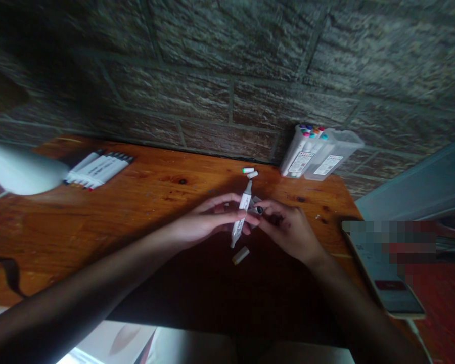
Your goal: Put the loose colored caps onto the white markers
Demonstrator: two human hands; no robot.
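In the middle of the view, my left hand [212, 217] grips a white double-ended marker [244, 202] between thumb and fingers. Both ends of the marker are bare of caps, and it stands tilted with its upper end leaning right. Close beside it, the fingers of my right hand [288, 225] pinch a small pale piece with a dark round end [259, 209], whose kind I cannot make out. A loose marker cap [240, 255] with a yellowish end lies below the hands. Beyond them lie a green-ended cap [247, 170] and a white cap [252, 175].
A clear case of coloured markers [299, 154] stands beside another clear case [329, 156] against the brick wall [212, 91]. Several white markers [98, 169] lie in a row at left, by a white lamp [23, 169]. A phone [387, 273] rests at the right edge.
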